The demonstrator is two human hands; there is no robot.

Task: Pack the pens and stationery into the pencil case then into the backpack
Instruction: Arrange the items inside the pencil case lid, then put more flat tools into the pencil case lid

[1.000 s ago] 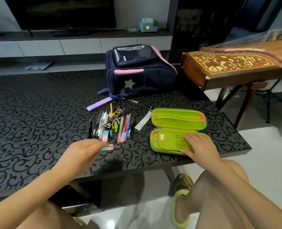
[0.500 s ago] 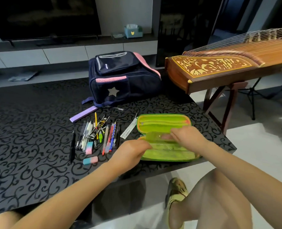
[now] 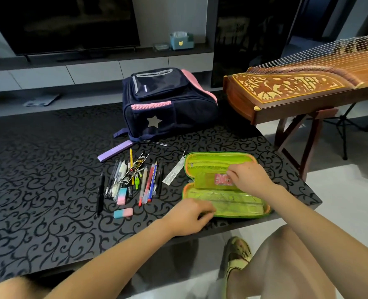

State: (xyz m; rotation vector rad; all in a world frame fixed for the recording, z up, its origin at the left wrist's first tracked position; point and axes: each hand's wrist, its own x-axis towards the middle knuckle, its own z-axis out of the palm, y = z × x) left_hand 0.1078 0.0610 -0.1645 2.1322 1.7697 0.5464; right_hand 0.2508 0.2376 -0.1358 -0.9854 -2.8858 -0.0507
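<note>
The green pencil case [image 3: 224, 203] lies open on the near right part of the desk [image 3: 38, 169], so things can go in. The right hand [image 3: 251, 180] pinches the top of the inner flap [image 3: 206, 182], next to a pink sticker [image 3: 221, 179], and holds the flap up. I think this is to get at the pocket under it. The left hand [image 3: 189, 216] sits on the near left corner of the case with bent fingers, most likely to stop it sliding. I cannot tell if it really grips the edge or only rests there. No pen is in the case that I can see, so the packing looks like it is only starting. Just left of the case lies a white ruler [image 3: 174, 174]. Left of that, the pens and pencils [image 3: 135, 180] lie side by side in a row, easy to pick one at a time. A pink and blue eraser [image 3: 123, 213] lies near the left hand, and one more eraser [image 3: 122, 196] sits in the row. A black pen [image 3: 100, 194] lies at the far left of the row, and a purple box [image 3: 115, 151] lies behind it. The dark blue backpack [image 3: 168, 104] stands at the far side of the desk, zipped shut, waiting for the case. A wooden string instrument [image 3: 297, 89] stands to the right, off the desk.
</note>
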